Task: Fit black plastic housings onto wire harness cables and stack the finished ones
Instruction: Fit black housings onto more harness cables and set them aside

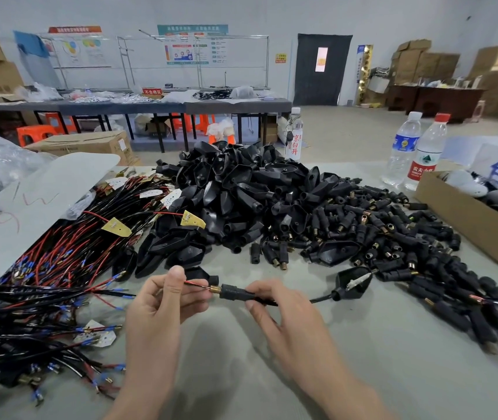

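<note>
Near the table's front edge, the left hand pinches red wires. The right hand pinches a black plug on them.

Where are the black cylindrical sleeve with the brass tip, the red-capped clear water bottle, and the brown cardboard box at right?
black cylindrical sleeve with brass tip (233, 291), head view, mid-body.
red-capped clear water bottle (425, 157), head view, upper label.
brown cardboard box (465, 225), head view, outer side wall.
</note>
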The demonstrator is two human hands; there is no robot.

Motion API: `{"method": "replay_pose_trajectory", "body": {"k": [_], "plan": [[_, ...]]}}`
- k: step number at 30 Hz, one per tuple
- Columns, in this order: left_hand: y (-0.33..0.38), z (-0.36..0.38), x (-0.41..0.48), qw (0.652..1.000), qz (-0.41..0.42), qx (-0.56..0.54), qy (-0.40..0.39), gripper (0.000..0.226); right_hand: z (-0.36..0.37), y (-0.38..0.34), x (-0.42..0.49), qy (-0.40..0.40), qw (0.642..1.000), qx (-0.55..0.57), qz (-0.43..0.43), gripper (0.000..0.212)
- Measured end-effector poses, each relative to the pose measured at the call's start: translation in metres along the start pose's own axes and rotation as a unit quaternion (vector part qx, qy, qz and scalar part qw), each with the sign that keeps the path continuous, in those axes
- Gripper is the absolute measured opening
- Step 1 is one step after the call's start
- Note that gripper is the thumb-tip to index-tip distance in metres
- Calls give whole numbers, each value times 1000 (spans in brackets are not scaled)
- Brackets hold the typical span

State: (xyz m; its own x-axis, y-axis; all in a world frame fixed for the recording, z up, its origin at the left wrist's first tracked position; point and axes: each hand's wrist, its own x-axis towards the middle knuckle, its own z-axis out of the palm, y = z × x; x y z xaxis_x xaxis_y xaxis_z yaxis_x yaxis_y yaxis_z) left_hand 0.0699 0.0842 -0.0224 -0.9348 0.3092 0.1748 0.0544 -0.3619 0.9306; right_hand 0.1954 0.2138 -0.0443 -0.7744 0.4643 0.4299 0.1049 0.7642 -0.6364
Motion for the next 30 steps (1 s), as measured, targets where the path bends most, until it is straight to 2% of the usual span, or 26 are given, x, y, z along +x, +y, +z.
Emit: {"method": "replay_pose_trajectory", "body": {"k": [7,14,19,24,27,30], "plan": [[-1,2,0,996,-68,-53,-26,38,6,-4,2,-12,999,31,-9,23],[2,5,-3,1000,-14,7,-19,37,8,2,2,2,1000,8,-4,23],[4,6,-5,1000,-14,5,-1,38,8,1,3,8,1000,-2,0,26],[4,2,0,994,-84,-64,20,41,2,5,2,-14,1000,-10,6,21],[1,-4,5,988,-120,-88,38,38,-2,4,2,12,999,-36,-16,12],[-5,-7,9,980,-159,-103,56,28,-1,-1,2,34,996,-69,-48,15]]}}
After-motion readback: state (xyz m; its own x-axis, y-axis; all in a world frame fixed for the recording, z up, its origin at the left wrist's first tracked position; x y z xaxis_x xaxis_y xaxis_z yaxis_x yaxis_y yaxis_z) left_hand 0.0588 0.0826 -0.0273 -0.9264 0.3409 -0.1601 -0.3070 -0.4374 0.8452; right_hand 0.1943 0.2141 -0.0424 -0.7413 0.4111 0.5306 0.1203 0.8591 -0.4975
